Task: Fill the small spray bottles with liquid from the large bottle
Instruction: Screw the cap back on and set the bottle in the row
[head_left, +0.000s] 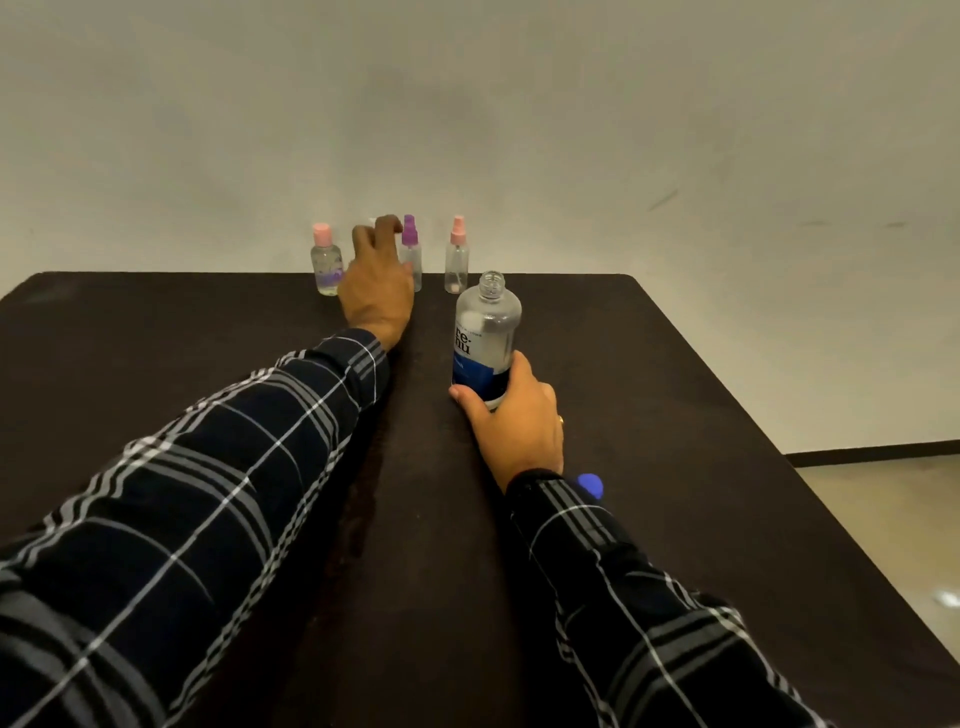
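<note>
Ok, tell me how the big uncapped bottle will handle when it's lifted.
The large bottle looks like rigid clear plastic, so it should probably keep its shape under the right hand. Its neck is open, so tilting would likely spill any liquid. Tall and gripped low, it may tip easily.

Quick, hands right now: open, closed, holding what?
Left hand: fingers curled, grip cannot be told.
Right hand: holding the large bottle.

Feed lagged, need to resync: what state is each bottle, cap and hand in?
Large bottle: upright, uncapped.
Blue cap: off, on table.
Pink-capped bottle: upright, capped.
Purple spray bottle: upright, sprayer on.
Pink spray bottle: upright, sprayer on.
Right hand: grips large bottle.
Left hand: fingers curled, hold unclear.
</note>
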